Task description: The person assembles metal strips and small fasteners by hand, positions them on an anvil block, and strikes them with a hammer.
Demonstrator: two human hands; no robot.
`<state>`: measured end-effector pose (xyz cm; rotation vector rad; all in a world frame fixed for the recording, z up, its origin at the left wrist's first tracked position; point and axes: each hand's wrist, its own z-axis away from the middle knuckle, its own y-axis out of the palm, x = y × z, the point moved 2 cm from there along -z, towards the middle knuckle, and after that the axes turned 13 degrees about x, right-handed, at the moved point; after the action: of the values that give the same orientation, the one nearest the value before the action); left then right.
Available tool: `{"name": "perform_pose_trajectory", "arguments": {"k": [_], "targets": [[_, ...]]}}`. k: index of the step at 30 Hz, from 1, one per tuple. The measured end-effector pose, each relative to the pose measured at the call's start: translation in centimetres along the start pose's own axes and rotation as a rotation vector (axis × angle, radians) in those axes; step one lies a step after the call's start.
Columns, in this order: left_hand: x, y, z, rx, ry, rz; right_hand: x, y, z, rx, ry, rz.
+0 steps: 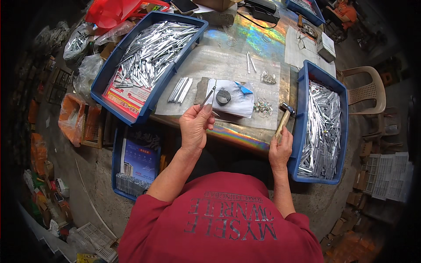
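My left hand (196,125) pinches a thin dark metal strip (208,96), which slants up over the near edge of a paper-covered block (242,101). On that block lie a dark ring (223,97) and a scrap of blue material (243,88). My right hand (281,148) is wrapped round the wooden handle of a hammer (284,122), its head pointing away from me near the table's edge. Right of the block is a pile of small metal parts (263,108). Left of it, several silvery strips (180,90) lie side by side.
A blue bin (150,99) heaped with silvery strips stands at the left, another blue bin (299,131) at the right. Two loose strips (251,62) and a small clear bag (268,78) lie farther back. A plastic chair (368,85) and a person (345,15) are beyond.
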<state>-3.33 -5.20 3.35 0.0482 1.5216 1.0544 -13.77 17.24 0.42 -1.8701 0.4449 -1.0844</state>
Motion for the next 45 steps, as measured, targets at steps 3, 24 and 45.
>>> {"name": "perform_pose_trajectory", "arguments": {"k": [3, 24, 45], "targets": [[0.0, 0.0, 0.0, -0.003, -0.003, 0.002, 0.1, 0.0, 0.0, 0.007, 0.011, -0.029], [0.2, 0.1, 0.2, 0.005, -0.036, 0.020, 1.3, 0.0, -0.1, 0.019, -0.059, -0.110], [0.3, 0.0, 0.3, -0.014, -0.040, 0.017, 1.0, 0.6, 0.2, 0.089, 0.010, -0.195]]}}
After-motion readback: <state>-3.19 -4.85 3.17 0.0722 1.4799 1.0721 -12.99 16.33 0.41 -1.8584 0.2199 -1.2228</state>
